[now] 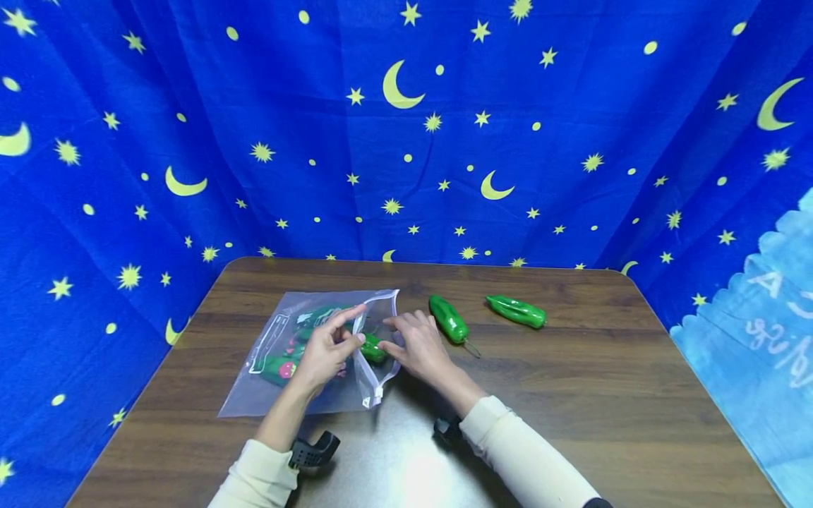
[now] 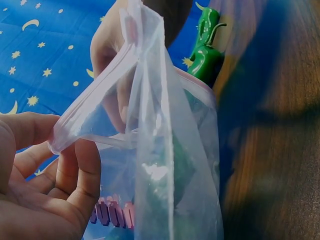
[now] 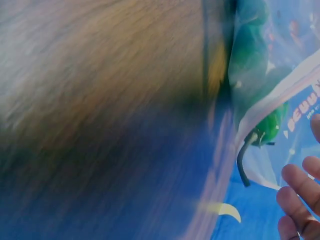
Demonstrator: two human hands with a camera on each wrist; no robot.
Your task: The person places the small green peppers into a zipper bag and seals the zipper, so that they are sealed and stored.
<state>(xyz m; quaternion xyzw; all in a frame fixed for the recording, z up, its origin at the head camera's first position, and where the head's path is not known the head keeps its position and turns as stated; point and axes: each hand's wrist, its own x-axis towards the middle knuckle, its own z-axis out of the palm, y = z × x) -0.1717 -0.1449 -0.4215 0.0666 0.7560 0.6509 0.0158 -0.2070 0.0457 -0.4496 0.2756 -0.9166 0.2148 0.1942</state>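
Observation:
A clear zip bag [image 1: 244, 398] with printed pictures lies on the table, its mouth facing right and held partly apart. My left hand [image 1: 322, 358] pinches the upper rim of that mouth between thumb and fingers, as the left wrist view also shows. Inside are several green peppers, seen through the plastic. One pepper [image 1: 373, 349] lies right at the mouth, its dark stem [image 3: 242, 162] pointing outward. My right hand [image 1: 419, 346] is at the opening, fingers spread and loosely bent; in the right wrist view its fingertips [image 3: 295, 177] are apart from the pepper.
Two more green peppers lie right of the bag, a nearer one [image 1: 449, 321] and another [image 1: 517, 312] farther right. The wooden table [image 1: 603, 395] ends at a blue curtain [image 1: 444, 141] with moons and stars. A slider [image 1: 373, 398] sits at the bag's near corner.

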